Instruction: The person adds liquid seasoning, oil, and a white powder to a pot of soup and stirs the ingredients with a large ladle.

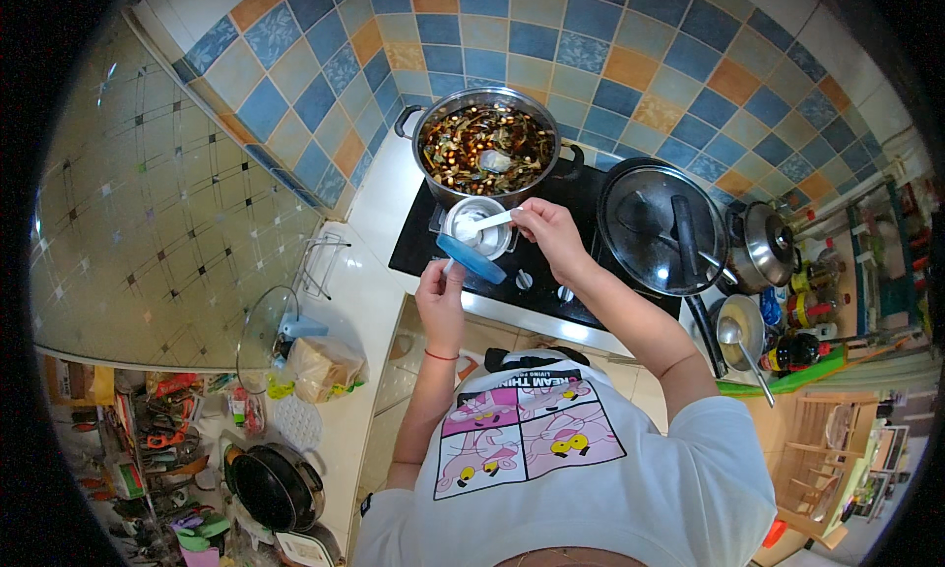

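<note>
My left hand [441,297] grips a blue lid [472,258] at its near left edge. The lid is tilted up at the near side of a small round container [492,211], which holds white matter at its bottom. Between the fingers of my right hand [550,235] is a white spoon [495,219], its bowl end inside the container. Just beyond stands a large two-handled metal pot [550,174], nearly full of dark liquid with leafy pieces and pale bits. A whitish lump [495,161] shows at its surface. What supports the container is partly hidden.
A lidded black frying pan [657,220] sits right on the black gas stove [509,279]. Farther right are a lidded pot [768,242], a bowl with a ladle [738,332] and several bottles. Left, a wire rack [322,264] and plastic bag [325,368] occupy the white counter.
</note>
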### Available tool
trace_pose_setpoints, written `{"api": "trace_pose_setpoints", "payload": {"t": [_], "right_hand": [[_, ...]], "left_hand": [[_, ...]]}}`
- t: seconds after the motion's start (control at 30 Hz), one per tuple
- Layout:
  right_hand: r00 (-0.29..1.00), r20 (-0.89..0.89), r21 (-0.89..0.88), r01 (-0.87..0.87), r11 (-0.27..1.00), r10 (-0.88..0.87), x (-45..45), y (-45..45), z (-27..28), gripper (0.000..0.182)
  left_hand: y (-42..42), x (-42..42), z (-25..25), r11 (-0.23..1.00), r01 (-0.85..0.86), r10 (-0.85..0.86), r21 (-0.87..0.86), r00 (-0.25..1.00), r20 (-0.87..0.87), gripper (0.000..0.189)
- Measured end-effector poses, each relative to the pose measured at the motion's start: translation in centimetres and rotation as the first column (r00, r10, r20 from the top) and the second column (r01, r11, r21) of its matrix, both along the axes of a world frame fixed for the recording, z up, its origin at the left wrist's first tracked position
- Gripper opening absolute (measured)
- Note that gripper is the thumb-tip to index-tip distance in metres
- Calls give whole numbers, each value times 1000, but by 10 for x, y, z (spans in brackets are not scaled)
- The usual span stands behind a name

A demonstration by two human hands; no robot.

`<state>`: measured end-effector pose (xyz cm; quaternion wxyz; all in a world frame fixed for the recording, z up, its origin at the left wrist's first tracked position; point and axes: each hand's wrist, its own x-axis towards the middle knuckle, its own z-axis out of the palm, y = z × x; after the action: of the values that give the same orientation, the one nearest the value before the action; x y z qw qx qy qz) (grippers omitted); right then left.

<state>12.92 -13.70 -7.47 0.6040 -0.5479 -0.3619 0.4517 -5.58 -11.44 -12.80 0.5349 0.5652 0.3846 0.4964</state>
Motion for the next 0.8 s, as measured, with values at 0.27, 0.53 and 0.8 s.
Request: {"api": "trace_pose_setpoints", "payload": {"t": [0.27,0.53,0.8], "right_hand": [[995,-92,-37,38,999,-41,16,1,13,16],[981,-97,23,169,985,-166,47,40,38,19],[123,865,496,-73,865,-486,73,125,40,13]], "left_hand": [[8,9,14,995,52,-36,-87,984,176,20],[20,0,7,996,7,7,-86,987,159,22],[11,-17,6,994,-13,22,-107,996,90,21]]}}
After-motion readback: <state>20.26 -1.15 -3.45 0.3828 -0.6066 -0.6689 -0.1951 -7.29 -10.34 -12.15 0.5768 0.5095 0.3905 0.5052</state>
